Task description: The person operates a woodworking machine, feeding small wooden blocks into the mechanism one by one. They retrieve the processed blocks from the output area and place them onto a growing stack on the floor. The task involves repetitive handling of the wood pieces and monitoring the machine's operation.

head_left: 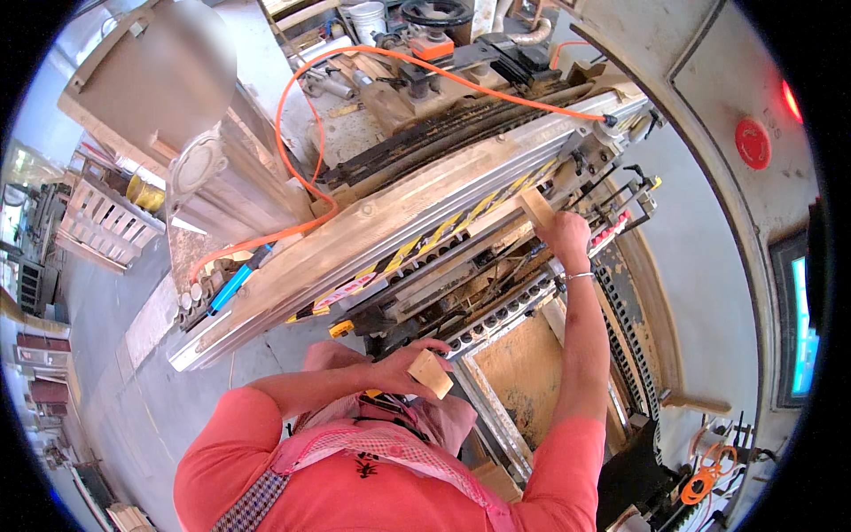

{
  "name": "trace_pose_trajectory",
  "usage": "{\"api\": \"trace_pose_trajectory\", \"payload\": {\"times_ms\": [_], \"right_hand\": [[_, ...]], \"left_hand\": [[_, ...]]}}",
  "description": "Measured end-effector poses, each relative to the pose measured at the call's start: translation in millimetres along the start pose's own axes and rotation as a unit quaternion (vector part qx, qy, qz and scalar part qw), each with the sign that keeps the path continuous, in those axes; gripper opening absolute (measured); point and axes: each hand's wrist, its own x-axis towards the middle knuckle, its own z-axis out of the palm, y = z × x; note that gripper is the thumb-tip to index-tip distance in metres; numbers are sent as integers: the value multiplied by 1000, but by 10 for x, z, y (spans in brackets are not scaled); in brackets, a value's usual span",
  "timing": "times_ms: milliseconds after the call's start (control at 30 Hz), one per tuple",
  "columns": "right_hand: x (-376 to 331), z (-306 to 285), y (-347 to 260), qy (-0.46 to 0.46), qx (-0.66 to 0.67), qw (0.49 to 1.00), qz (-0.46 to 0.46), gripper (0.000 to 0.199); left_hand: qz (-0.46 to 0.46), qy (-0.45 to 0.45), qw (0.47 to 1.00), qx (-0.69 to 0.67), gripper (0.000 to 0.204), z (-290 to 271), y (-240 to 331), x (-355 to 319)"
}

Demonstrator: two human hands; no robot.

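Observation:
My left hand is close to my body, its fingers wrapped round a short wooden block whose pale face points upward. Reaching forward, my right hand grips a flat wooden piece over the rails of a long woodworking machine. The piece lies beside the yellow-and-black striped strip on the machine's beam. Whether its underside rests on the machine, I cannot tell. A row of round black fittings runs below my right hand.
An orange air hose loops over the beam. A control panel with a red button and lit screen stands at right. Sawdust covers a board between the rails. A slatted crate is on the floor at left.

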Motion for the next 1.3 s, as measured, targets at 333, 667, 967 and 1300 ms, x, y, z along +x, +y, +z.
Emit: {"api": "trace_pose_trajectory", "payload": {"times_ms": [333, 667, 967, 1300], "right_hand": [[-44, -16, -106, 19, -17, 1000, 7, 42], [-712, 58, -631, 207, 64, 972, 92, 47], [-1939, 206, -1194, 188, 154, 957, 157, 40], [-3019, -12, -1477, 56, 102, 972, 203, 32]], "left_hand": [[118, 79, 990, 27, 55, 52, 100, -289], [40, 402, 866, -294, 41, -313, 52, -2645], [-123, 743, 642, -144, 24, -2090, -1057, -4220], [-258, 728, 626, 103, 28, -3851, -2326, -5113]]}}
